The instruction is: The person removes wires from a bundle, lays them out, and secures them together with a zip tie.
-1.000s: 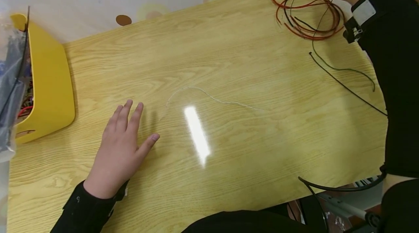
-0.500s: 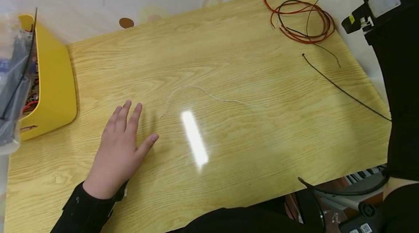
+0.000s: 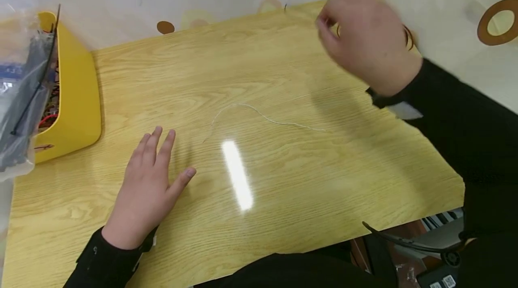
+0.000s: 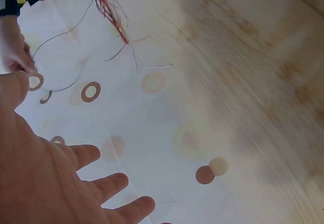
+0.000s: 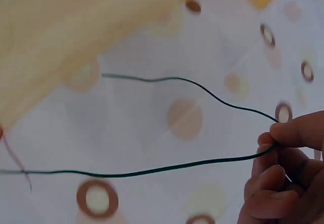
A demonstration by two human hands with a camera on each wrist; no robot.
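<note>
Green wire between fingers (pinched)

No lettering, label, brand or number can be read anywhere.

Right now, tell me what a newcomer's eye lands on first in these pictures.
The right hand, raised and blurred over the table's far right corner, pinches a thin green wire between thumb and fingers. The left hand lies flat on the wooden table, near a pale thread at its middle. A yellow bin stands at the left edge.
</note>
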